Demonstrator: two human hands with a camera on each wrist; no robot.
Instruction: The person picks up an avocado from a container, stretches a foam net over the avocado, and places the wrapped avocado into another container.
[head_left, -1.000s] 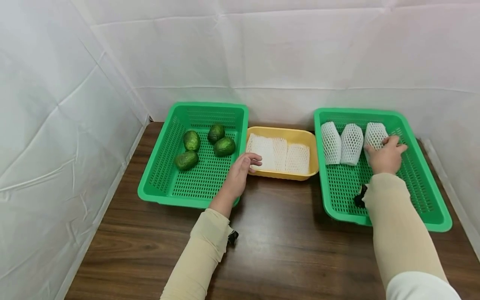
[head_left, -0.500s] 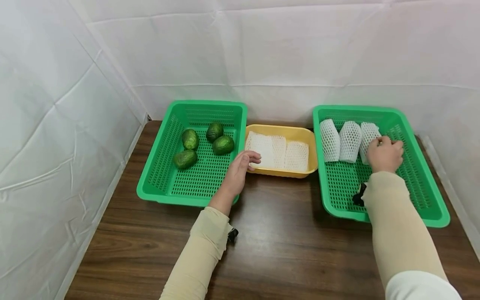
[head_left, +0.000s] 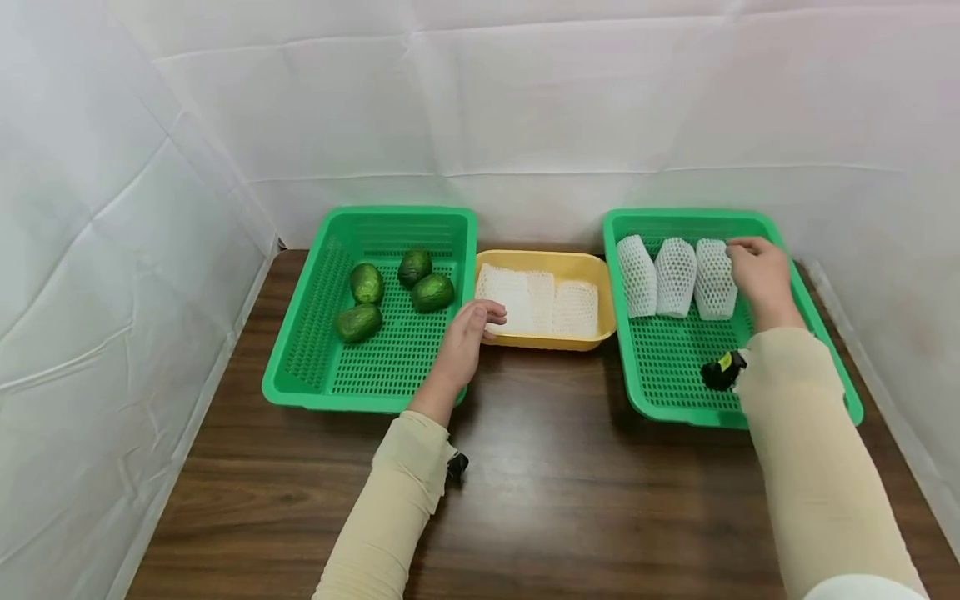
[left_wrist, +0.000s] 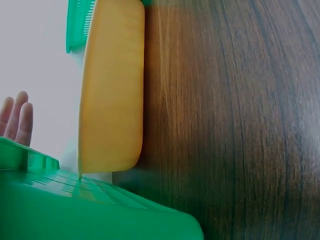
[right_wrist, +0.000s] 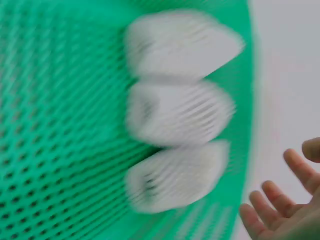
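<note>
My right hand [head_left: 761, 275] hovers by the third of three white foam-net sleeves [head_left: 716, 279] in the right green basket [head_left: 641, 404]. Its fingers are spread and loosely bent in the right wrist view, holding nothing, apart from the blurred sleeves [right_wrist: 182, 112]. The sleeves lie side by side, bulging; what fills them is hidden. My left hand [head_left: 459, 346] is held at the right rim of the left green basket [head_left: 300, 398], fingers relaxed near the yellow tray [head_left: 540, 342]. Only some of its fingertips [left_wrist: 26, 120] show in the left wrist view.
Several dark green avocados [head_left: 432, 292] lie in the left basket. Flat white foam nets [head_left: 576, 308] lie in the yellow tray between the baskets. All stand on a brown wooden table [head_left: 555, 475], with white sheeting [head_left: 540, 100] behind and at the sides.
My right hand has let go of the third sleeve and lifted away to its right. That sleeve has shifted left, close beside the second. My left hand holds its place.
</note>
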